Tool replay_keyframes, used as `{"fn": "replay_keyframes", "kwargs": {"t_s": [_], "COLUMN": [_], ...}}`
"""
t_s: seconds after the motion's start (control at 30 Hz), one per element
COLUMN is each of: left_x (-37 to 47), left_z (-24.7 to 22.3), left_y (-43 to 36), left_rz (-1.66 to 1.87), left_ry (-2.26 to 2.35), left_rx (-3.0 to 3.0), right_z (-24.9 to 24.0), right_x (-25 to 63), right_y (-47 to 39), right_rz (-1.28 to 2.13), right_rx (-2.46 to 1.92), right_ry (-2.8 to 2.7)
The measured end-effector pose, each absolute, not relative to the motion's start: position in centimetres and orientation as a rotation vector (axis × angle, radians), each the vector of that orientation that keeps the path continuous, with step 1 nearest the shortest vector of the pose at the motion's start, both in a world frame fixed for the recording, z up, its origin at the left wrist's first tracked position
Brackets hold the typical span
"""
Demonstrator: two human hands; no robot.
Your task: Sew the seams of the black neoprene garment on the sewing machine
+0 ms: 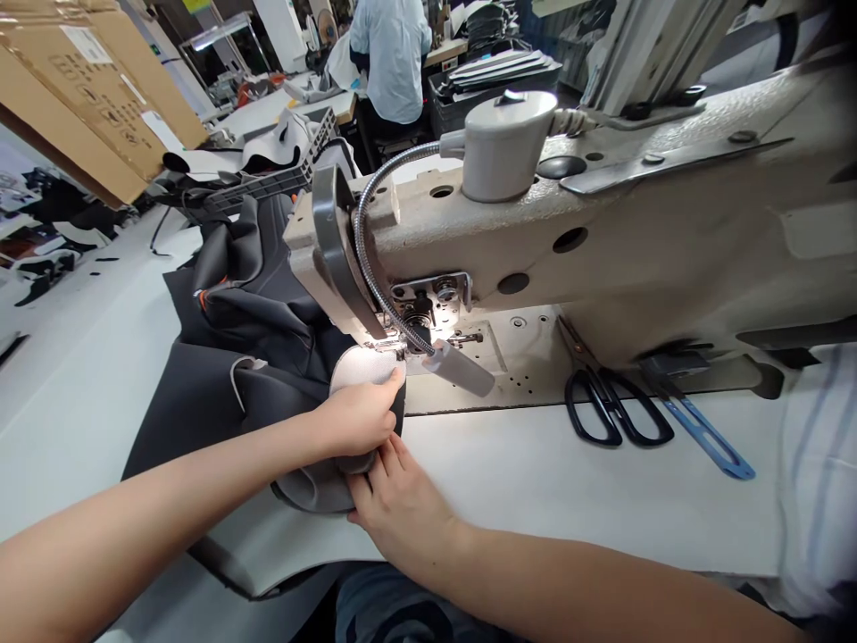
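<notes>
Dark fabric [194, 393] is bunched on the white table left of the sewing machine [428, 223], with a light grey padded piece [365, 368] at the needle area under the lit lamp. My left hand [361, 415] presses on this pale piece, its fingers closed, the thumb or a fingertip close to the presser foot. Just below it, my right hand [402, 505] pinches the near edge of the same work, its fingertips partly hidden behind the fabric. The two hands nearly touch.
Black-handled scissors [619, 406] and a blue-handled tool [710, 438] lie on the right of the table [509, 482]. A cardboard box [100, 89] stands upper left. Behind the machine are a grey crate [268, 183] and a person in a light blue shirt [392, 62].
</notes>
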State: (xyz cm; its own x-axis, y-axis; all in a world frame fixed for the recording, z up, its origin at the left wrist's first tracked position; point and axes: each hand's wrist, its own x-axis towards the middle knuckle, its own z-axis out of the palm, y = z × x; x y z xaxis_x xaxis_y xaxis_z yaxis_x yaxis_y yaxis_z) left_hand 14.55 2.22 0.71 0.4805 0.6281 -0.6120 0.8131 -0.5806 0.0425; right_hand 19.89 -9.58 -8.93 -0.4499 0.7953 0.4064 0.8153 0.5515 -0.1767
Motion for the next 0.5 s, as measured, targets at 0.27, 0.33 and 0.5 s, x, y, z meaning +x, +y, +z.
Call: {"fn": "replay_keyframes", "kwargs": {"t_s": [0.27,0.33,0.5], "left_x": [13.9,13.8,13.9], "left_z": [1.0,0.7,0.0], "left_y": [1.3,1.3,1.8], "left_rz": [-0.851,-0.765,-0.647], "left_ry": [1.14,1.147,1.151], "left_rx": [2.332,2.345,2.449], "right_z": [-9.2,-9.0,-8.9], "right_x": [21.9,22.5,23.7], "right_y": [-9.6,-9.4,-8.0], "right_rz": [-0.45,-0.474,-0.479], "right_rx": [-1.178,-1.164,-1.176], "right_ry": [-2.286,-2.269,-2.283]}}
